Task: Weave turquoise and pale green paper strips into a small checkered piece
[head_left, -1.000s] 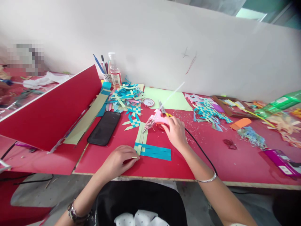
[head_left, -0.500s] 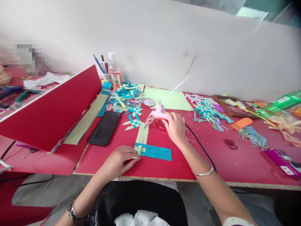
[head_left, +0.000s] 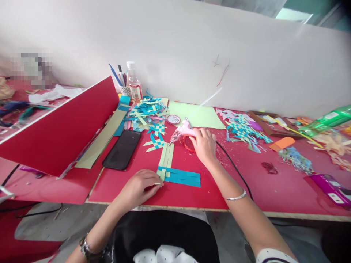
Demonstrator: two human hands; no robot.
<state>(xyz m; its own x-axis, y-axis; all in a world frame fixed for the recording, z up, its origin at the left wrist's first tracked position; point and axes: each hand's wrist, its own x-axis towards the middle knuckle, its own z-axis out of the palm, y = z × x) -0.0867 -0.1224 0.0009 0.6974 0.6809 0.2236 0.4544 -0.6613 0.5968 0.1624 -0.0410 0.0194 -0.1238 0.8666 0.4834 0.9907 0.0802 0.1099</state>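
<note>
A pink hot glue gun (head_left: 185, 129) is gripped in my right hand (head_left: 205, 145), its nozzle pointing down and left over the far end of the pale green paper strips (head_left: 166, 156). A long whitish glue stick (head_left: 210, 97) sticks out of its back. My left hand (head_left: 143, 185) rests on the red tabletop and pinches a pale green strip at the near end of the weave. Blue paper strips (head_left: 184, 177) cross the green ones there and lie out to the right. Whether the nozzle touches the paper, I cannot tell.
Left of the strips lie a black phone (head_left: 122, 149) and a standing red board (head_left: 65, 128). Behind are a pile of woven scraps (head_left: 149, 109), a plastic bottle (head_left: 135, 86) and a pen cup (head_left: 125, 90). A black cord (head_left: 233, 164) trails past my right forearm.
The glue gun and my right hand have shifted very slightly away from me. My left hand and the paper strips stay where they were.
</note>
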